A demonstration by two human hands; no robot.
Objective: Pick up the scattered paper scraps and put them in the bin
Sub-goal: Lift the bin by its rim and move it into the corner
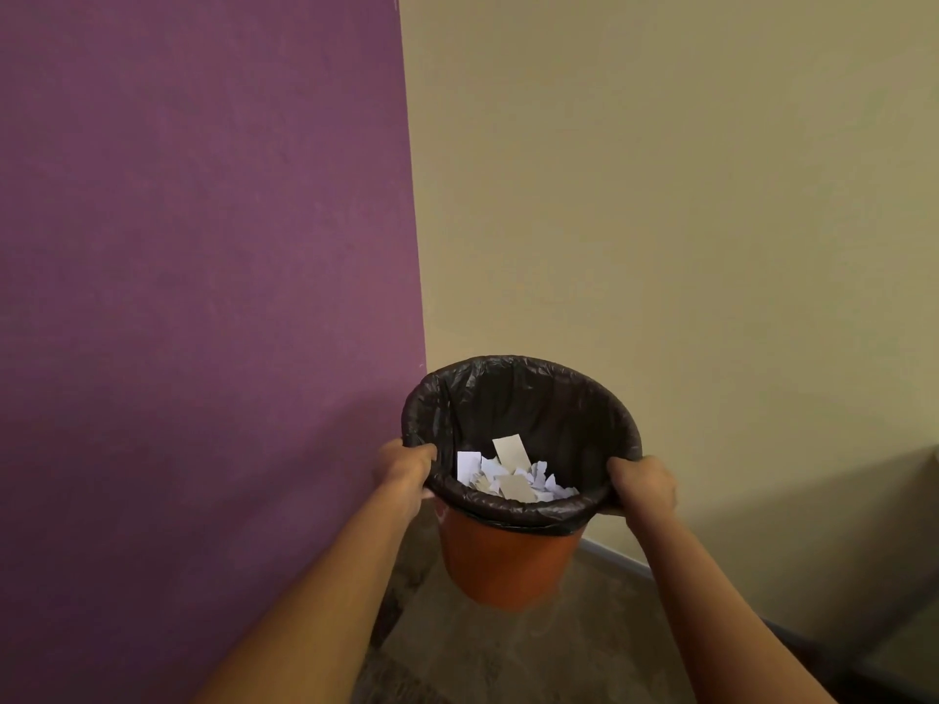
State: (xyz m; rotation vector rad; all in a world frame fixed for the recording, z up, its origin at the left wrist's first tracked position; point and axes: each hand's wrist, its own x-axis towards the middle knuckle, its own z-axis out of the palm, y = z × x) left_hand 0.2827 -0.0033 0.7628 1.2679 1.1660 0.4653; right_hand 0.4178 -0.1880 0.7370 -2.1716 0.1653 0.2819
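Note:
An orange bin [503, 566] lined with a black plastic bag hangs in the air above the floor, near a room corner. My left hand [404, 475] grips the bag-covered rim on its left side. My right hand [645, 487] grips the rim on its right side. Inside the bin lie several white and beige paper scraps [513, 477] in a loose heap. No scraps show on the floor in view.
A purple wall [203, 297] fills the left, a beige wall [686, 221] the right, meeting just behind the bin. Brown carpet [508, 652] lies below. A grey skirting strip [617, 556] runs along the beige wall. A dark surface edge sits at the lower right.

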